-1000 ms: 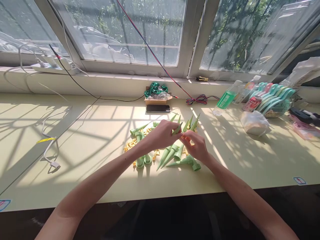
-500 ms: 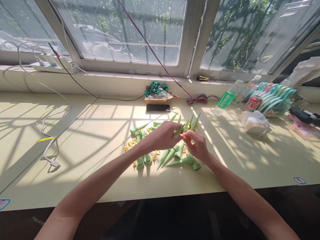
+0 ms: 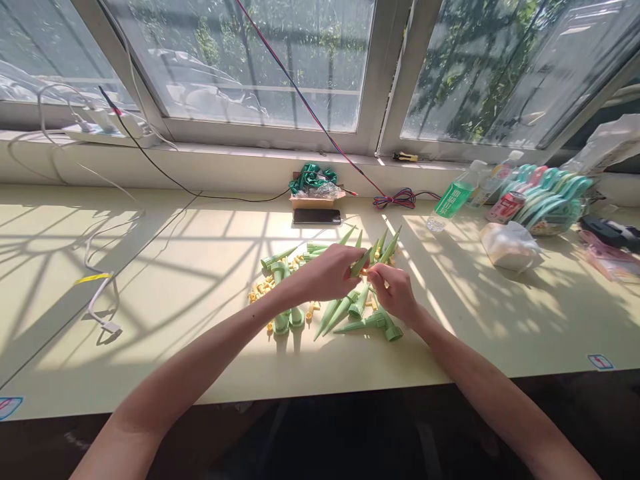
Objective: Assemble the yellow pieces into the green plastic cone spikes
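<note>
A heap of green cone-shaped spikes and small yellow pieces lies on the pale yellow table. Above the heap my left hand is closed around one green spike, whose tip points up and to the right. My right hand is right beside it, fingers pinched on a small yellow piece held against the spike. More spikes stick up behind my hands.
A black phone and a small cardboard box with green material sit by the window sill. Cables trail over the left of the table. Bottles, a can, teal hangers and a plastic bag crowd the right.
Both hands stay over the heap. The spike in my left hand has tilted slightly and my right fingers have shifted a little closer to it.
</note>
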Demonstrator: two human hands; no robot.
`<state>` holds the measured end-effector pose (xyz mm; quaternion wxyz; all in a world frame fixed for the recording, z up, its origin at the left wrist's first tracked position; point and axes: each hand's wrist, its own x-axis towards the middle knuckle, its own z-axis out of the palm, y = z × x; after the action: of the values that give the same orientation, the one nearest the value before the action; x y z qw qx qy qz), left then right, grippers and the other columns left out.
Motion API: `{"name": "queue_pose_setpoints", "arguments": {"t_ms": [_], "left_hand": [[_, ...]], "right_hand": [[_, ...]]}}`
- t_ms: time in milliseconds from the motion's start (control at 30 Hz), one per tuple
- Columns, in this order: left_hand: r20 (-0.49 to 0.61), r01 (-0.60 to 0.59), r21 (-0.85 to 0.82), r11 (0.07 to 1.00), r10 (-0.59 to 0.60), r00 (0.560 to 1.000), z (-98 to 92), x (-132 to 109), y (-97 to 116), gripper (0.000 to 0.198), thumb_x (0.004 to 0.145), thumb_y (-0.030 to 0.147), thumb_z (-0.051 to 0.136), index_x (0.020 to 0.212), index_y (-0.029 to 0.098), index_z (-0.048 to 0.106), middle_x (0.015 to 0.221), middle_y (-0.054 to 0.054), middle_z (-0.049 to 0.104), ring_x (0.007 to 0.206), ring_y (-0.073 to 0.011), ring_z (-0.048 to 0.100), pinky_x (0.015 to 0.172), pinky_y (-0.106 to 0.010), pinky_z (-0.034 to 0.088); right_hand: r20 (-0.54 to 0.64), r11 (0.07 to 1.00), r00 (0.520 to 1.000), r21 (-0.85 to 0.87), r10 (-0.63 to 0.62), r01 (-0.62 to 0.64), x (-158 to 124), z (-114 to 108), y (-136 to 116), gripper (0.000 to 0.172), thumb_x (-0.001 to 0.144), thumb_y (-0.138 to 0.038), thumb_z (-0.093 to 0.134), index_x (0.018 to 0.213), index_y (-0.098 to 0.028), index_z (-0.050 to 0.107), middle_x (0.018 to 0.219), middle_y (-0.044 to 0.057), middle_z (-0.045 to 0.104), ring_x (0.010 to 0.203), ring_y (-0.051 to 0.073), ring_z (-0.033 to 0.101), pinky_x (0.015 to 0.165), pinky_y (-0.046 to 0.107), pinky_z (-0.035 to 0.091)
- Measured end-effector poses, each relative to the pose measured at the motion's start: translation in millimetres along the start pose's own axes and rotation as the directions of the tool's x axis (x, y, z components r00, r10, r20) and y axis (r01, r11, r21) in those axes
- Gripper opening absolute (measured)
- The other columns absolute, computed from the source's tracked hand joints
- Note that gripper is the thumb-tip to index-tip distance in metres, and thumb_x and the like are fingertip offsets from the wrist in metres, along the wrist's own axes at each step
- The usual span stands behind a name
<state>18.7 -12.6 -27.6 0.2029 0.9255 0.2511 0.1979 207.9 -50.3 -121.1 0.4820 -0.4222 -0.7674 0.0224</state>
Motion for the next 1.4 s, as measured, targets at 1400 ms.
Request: {"name": "queue_pose_setpoints", "arguments": {"t_ms": [1400], "left_hand": [[-0.033, 0.033, -0.001, 0.999, -0.033, 0.999, 2.0, 2.2, -1.2, 0.015, 0.074, 0.012, 0.061, 0.087, 0.017, 0.06, 0.062, 0.004, 0.053, 0.055, -0.01, 0.048, 0.055, -0.022, 0.035]], "right_hand": [[0.067, 0.995, 0.995, 0.065, 0.07, -0.074, -1.0, 2.6, -1.3, 0.036, 0.101, -0.032, 0.039, 0.068, -0.02, 0.045, 0.058, -0.002, 0.049, 0.05, 0.009, 0.041, 0.049, 0.024, 0.031]]}}
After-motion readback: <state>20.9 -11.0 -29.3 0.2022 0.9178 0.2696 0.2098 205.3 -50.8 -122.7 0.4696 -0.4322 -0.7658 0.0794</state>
